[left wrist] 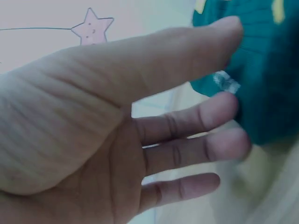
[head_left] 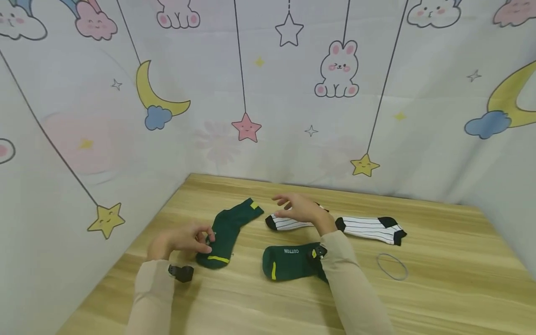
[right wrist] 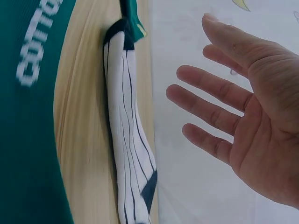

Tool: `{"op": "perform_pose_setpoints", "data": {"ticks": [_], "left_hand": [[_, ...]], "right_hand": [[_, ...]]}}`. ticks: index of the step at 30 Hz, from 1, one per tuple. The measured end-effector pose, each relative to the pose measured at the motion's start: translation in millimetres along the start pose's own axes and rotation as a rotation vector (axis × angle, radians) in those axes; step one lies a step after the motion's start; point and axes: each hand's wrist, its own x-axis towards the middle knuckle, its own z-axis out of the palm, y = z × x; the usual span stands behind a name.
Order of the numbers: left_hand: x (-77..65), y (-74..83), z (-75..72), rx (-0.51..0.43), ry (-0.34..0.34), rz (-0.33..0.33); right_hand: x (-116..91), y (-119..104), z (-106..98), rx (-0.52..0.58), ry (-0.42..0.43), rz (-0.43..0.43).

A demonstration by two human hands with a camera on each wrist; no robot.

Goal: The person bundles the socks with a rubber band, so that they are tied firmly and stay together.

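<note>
My left hand (head_left: 190, 237) hovers at the lower left edge of a green sock (head_left: 228, 230) with yellow bands, its fingers loosely bent and holding nothing. In the left wrist view, thumb and fingertips overlap that green sock (left wrist: 271, 70). My right hand (head_left: 299, 208) is above a white sock (head_left: 289, 224) with black stripes, fingers extended and nothing in them. The right wrist view shows the striped sock (right wrist: 124, 102) beside the hand (right wrist: 252, 102). A second green sock (head_left: 289, 263), lettered COTTON, lies below the right forearm, which hides part of it.
Another striped sock (head_left: 368, 229) with black heel and toe lies right of the right hand. A thin blue-grey ring (head_left: 391, 266) rests nearer the front on the wooden table (head_left: 452, 279). A cloth wall (head_left: 284, 163) with cartoon prints stands behind the table.
</note>
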Motion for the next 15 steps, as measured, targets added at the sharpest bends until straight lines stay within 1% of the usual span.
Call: {"op": "perform_pose_setpoints", "data": {"ticks": [1,3,7,10,11,15], "left_hand": [[0.5,-1.1,0.4,-0.002,-0.002,0.012],[0.9,-1.5,1.0,-0.005,-0.001,0.009],[-1.9,-2.9,1.5,0.008,0.010,0.038],[-4.0,-3.7,3.2,0.027,0.035,0.031],[-4.7,-3.8,3.8,0.035,0.046,0.017],[-7.5,-5.9,6.9,0.102,0.090,-0.011]], "right_hand": [[2.3,-0.3,1.2,0.000,-0.002,0.000],[6.7,-1.6,3.4,-0.001,-0.007,0.000],[17.3,-5.2,8.8,-0.002,-0.010,-0.006],[25.9,-6.9,14.0,-0.005,-0.019,-0.016],[28.6,-7.5,15.7,-0.008,-0.022,-0.017],[38.6,-8.4,22.7,-0.005,-0.037,-0.043]]}}
